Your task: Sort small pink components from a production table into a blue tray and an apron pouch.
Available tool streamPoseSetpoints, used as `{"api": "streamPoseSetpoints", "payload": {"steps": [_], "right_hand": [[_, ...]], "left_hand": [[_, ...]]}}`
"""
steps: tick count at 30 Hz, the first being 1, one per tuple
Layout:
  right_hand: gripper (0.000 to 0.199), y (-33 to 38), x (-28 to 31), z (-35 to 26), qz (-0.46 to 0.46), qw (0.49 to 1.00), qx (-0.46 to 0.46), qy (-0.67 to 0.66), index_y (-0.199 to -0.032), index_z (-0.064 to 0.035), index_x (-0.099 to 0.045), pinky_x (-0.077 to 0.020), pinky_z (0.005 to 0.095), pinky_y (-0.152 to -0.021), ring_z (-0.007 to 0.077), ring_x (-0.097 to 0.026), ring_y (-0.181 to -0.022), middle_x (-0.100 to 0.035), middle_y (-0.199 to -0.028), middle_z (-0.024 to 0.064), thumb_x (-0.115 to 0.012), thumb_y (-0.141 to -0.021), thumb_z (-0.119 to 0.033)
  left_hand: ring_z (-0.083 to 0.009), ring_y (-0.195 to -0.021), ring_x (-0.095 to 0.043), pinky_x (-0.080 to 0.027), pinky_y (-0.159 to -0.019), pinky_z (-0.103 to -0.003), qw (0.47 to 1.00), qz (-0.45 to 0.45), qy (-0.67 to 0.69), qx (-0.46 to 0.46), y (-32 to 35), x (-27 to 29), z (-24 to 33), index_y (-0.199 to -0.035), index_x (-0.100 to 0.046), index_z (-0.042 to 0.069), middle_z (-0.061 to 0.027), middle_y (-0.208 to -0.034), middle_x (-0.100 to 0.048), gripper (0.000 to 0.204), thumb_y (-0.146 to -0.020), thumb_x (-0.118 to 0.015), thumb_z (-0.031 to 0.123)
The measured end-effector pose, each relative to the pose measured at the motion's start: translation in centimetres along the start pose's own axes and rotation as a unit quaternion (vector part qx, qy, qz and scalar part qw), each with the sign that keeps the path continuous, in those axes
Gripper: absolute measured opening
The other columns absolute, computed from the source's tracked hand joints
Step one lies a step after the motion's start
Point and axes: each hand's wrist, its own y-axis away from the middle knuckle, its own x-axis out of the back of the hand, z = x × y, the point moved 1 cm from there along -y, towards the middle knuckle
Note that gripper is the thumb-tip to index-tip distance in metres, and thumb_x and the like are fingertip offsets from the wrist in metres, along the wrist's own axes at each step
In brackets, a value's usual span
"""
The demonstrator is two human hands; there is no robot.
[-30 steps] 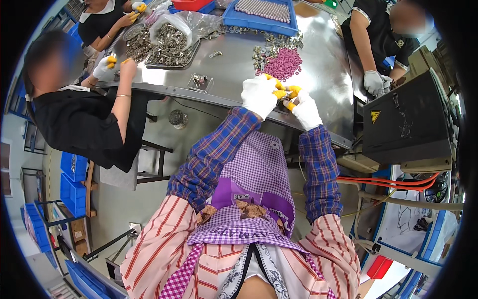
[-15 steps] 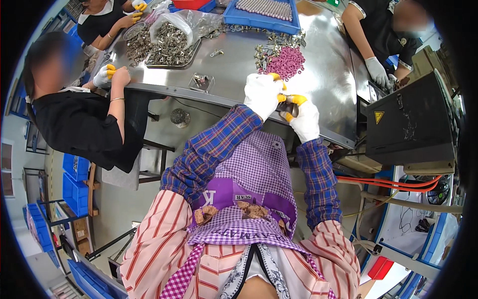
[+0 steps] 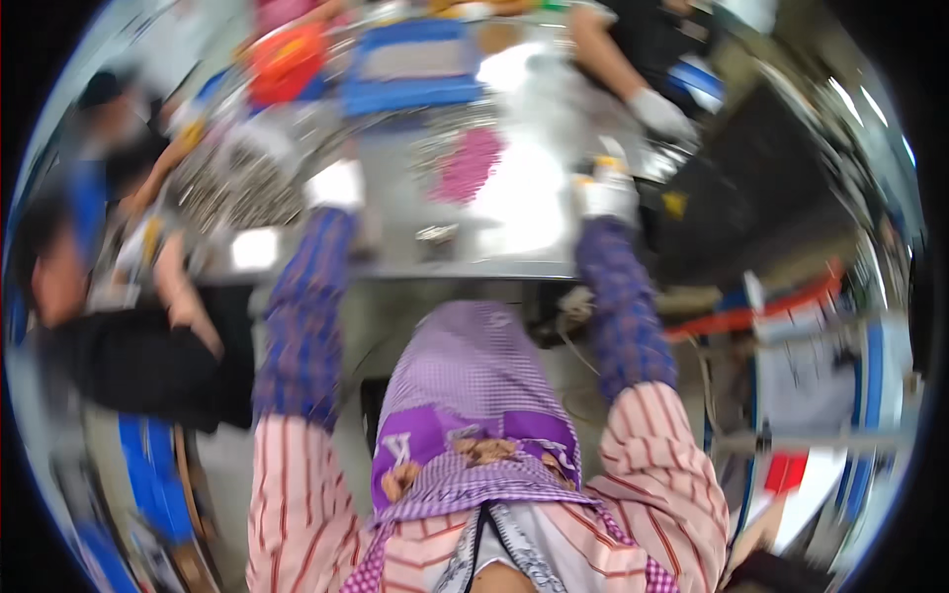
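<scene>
Grip can't be told through blur: left hand (image 3: 334,185) at ten o'clock, right hand (image 3: 606,195) at two. One pink pile (image 3: 472,166) lies at twelve, one metal clump (image 3: 436,234) at eleven; one blue tray (image 3: 413,97), between eleven and twelve, holds pale pieces (image 3: 415,59).

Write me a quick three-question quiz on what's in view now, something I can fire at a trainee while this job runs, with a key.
1. Which of the person's hands is nearer the heap of metal parts?
2. Choose one: the brightly coloured pile on the metal table, between the two hands, is
A) green
B) pink
C) black
3. True or false: the person's right hand is bare.

Key:
1. The left hand.
2. B.
3. False; it is gloved, mostly in white.
</scene>
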Motion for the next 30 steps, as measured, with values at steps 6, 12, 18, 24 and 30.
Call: {"api": "streamPoseSetpoints", "payload": {"steps": [6,12,18,24,30], "right_hand": [[0.035,-3.5,-4.7,0.1,0.021,0.952,0.02,0.305,-0.107,-0.009,-0.061,-0.0514,0.0375,-0.068,0.0259,-0.062,-0.076,-0.062,-0.092,0.0133,-0.062,-0.082,-0.033],[0.036,-2.7,-3.3,1.1,-0.004,0.967,-0.007,0.256,-0.108,-0.0083,-0.06,-0.0529,0.0356,-0.068,0.0253,-0.063,-0.076,-0.062,-0.094,0.0126,-0.064,-0.08,-0.031],[0.035,-2.8,-4.2,1.7,0.007,0.972,-0.004,0.236,-0.109,-0.008,-0.06,-0.0509,0.0393,-0.072,0.0275,-0.063,-0.082,-0.061,-0.098,0.0127,-0.062,-0.082,-0.031],[0.027,-0.3,-3.1,-0.6,0.079,0.98,0.089,0.161,-0.094,-0.0046,-0.061,-0.0497,0.0409,-0.067,0.0298,-0.062,-0.075,-0.063,-0.083,0.0128,-0.061,-0.079,-0.027],[0.04,-3.0,-4.4,3.9,0.081,0.976,0.088,0.183,-0.102,-0.0091,-0.059,-0.0502,0.0382,-0.07,0.0292,-0.061,-0.08,-0.06,-0.094,0.0099,-0.068,-0.074,-0.036]], "left_hand": [[-0.0269,-0.055,-0.059,-0.044,-0.05,-0.043,0.964,0.015,0.179,-0.196,-2.3,1.0,-2.1,-0.08,-0.065,0.014,-0.008,-0.068,-0.063,0.012,-0.078,-0.054,0.02],[-0.028,-0.06,-0.061,-0.046,-0.054,-0.042,0.982,-0.049,0.126,-0.131,-2.9,1.8,-1.6,-0.089,-0.064,0.015,-0.0087,-0.073,-0.065,0.014,-0.079,-0.057,0.022],[-0.029,-0.065,-0.064,-0.049,-0.059,-0.042,0.991,-0.111,0.071,-0.017,-2.8,3.5,-3.3,-0.097,-0.064,0.016,-0.0094,-0.079,-0.066,0.02,-0.079,-0.059,0.024],[-0.0264,-0.067,-0.062,-0.05,-0.06,-0.041,0.99,-0.068,0.098,0.08,0.5,8.8,-1.9,-0.109,-0.062,0.02,-0.0072,-0.086,-0.062,0.028,-0.082,-0.056,0.024],[-0.0304,-0.074,-0.062,-0.049,-0.065,-0.044,0.936,-0.081,0.27,0.213,5.1,11.7,4.1,-0.107,-0.058,0.017,-0.0106,-0.096,-0.06,0.021,-0.087,-0.051,0.021]]}}
